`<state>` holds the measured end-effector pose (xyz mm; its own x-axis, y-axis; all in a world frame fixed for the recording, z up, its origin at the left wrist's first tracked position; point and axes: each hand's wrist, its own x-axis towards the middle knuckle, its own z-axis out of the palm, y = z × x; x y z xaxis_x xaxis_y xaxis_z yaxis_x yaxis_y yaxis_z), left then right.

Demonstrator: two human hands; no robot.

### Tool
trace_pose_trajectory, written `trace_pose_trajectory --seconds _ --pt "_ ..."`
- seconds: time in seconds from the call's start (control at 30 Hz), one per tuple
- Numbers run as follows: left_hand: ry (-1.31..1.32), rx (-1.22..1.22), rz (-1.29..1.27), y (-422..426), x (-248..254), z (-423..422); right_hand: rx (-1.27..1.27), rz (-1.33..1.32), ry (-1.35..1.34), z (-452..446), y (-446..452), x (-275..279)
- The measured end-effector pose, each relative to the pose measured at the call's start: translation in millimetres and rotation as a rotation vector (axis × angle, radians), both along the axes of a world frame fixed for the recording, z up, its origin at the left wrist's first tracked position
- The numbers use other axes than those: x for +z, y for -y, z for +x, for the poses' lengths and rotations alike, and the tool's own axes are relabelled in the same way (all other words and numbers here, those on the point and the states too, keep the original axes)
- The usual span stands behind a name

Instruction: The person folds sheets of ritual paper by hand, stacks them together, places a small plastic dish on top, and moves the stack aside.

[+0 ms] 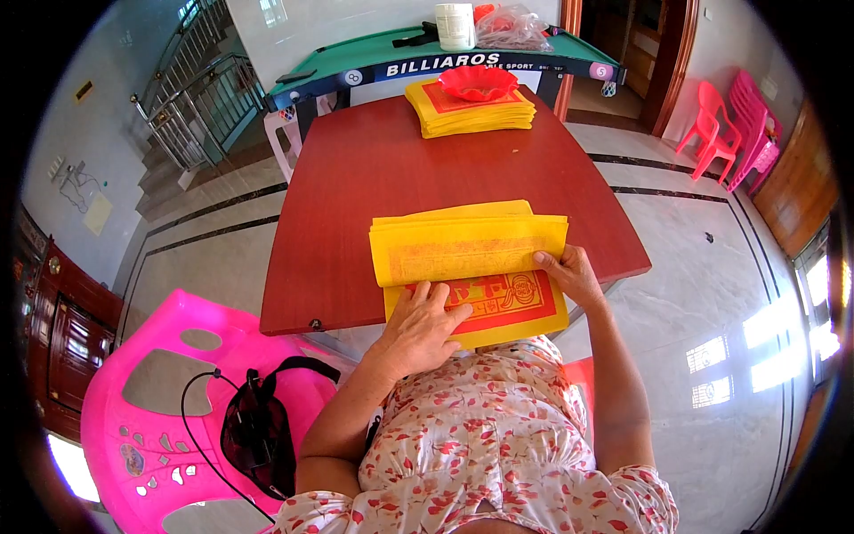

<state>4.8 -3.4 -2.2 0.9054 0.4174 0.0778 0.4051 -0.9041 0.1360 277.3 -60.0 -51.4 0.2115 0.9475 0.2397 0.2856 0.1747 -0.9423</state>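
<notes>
Right hand (572,270): thumb on top, fingers beneath, closed on the right edge of the yellow paper sheets (469,254). Left hand (422,325): fingers bent, laid on the sheets' left part, thumb apart; whether it pinches any paper cannot be told. Sheets: at the table's near edge, upper ones folded back, a red printed panel (507,303) exposed below. Table (374,187): red-brown top. At its far end: yellow paper stack (471,117), bearing a red scalloped dish (479,82). Beyond: green billiards table (374,55), white tub (455,27) on it. Near left: pink chair (133,400), black bag (258,436) upon it.
</notes>
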Motion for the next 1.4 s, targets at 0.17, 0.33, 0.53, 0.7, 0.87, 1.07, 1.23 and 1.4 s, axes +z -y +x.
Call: trace_pose_trajectory --seconds 0.17,0.33,0.53,0.7,0.87,1.07,1.23,1.4 --pt "-0.002 -0.002 -0.014 0.4 2.8 -0.5 0.001 -0.007 0.016 3.0 -1.0 -3.3" --pt "0.005 -0.020 -0.033 -0.5 3.7 -2.6 -0.008 0.000 0.037 1.7 -0.2 -0.4" --pt "0.001 -0.031 -0.023 -0.4 4.0 -5.3 0.004 -0.026 0.011 3.4 -0.5 -1.9" --pt "-0.015 -0.033 -0.051 -1.4 7.0 -6.8 0.000 0.035 -0.092 2.6 -6.4 -5.1" --pt "0.031 -0.067 -0.049 -5.1 5.5 -10.2 -0.001 0.089 -0.100 -9.3 -7.5 4.7" --pt "0.016 -0.057 -0.088 -5.7 7.0 -11.5 -0.080 0.276 -0.342 -9.5 -6.7 -1.7" --pt "0.053 -0.086 -0.097 -8.3 6.5 -12.7 -0.032 0.051 -0.108 6.0 -6.4 -15.1" --pt "0.027 -0.078 -0.087 -5.9 7.7 -9.8 -0.041 0.036 -0.035 2.3 -3.6 -7.4"
